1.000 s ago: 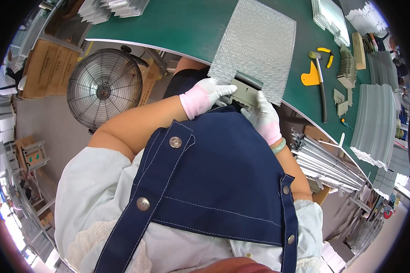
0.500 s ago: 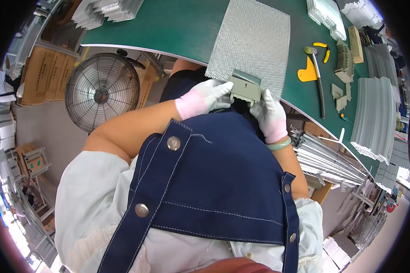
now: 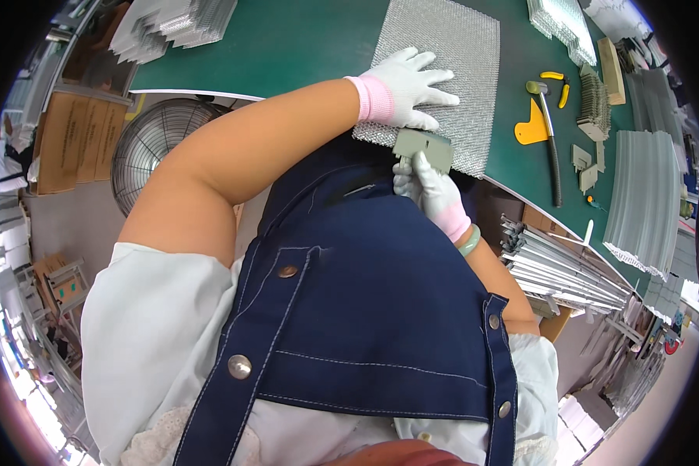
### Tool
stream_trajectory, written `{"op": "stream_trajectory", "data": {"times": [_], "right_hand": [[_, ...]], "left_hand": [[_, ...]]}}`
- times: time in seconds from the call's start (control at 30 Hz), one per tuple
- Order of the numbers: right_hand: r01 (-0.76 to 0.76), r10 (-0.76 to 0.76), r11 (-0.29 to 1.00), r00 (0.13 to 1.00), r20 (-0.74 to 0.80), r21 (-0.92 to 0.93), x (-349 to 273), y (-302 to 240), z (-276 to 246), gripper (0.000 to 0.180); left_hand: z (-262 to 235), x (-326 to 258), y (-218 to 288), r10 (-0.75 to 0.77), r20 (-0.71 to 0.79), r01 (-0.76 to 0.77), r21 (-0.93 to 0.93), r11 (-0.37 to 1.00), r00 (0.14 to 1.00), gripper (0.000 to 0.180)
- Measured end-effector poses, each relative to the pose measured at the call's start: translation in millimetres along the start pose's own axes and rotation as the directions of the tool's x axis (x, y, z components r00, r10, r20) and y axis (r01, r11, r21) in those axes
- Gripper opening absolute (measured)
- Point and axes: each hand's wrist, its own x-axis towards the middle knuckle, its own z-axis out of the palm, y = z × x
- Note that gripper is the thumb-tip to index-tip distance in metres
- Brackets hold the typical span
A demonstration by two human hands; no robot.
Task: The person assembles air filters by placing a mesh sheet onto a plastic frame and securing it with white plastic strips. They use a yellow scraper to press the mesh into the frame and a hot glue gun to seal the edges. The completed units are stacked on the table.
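My right hand (image 3: 435,188): clamped on grey bracket (image 3: 427,146) (thumb uppermost) | long axis: left-right, right end nearer me | my left hand (image 3: 410,92): fingers spread, over mesh sheet (image 3: 462,50)

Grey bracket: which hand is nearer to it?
Right. The right hand grips the grey bracket; the left hand is spread over the silver mesh sheet, farther forward.
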Motion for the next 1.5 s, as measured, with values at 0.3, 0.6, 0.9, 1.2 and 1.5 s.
{"op": "stream_trajectory", "data": {"times": [0.3,0.6,0.9,1.2,1.5], "right_hand": [[-0.101,0.129,0.977,0.981,-0.144,0.189,1,-9,4,0.041],[-0.148,0.192,0.955,0.969,-0.154,0.258,-25,10,-14,0.041],[0.117,-0.119,0.993,0.984,-0.132,-0.019,-14,22,-16,0.045],[0.021,-0.039,0.788,0.999,-0.015,-0.616,-58,-17,-74,0.041],[-0.492,-0.328,0.848,-0.193,-0.925,-0.198,-203,16,-360,0.08]], "left_hand": [[10,2,2,0.017,-0.019,-0.018,-0.031,0.999,1.0,0.047],[5,-12,33,-0.016,-0.037,0.012,-0.082,0.997,0.999,0.045],[6,-12,39,-0.019,-0.031,0.017,-0.064,0.998,0.999,0.046],[-46,-18,68,0.047,-0.086,-0.062,-0.173,0.983,0.995,0.09],[-43,27,57,0.175,0.128,-0.158,-0.134,0.978,0.976,0.074]]}}
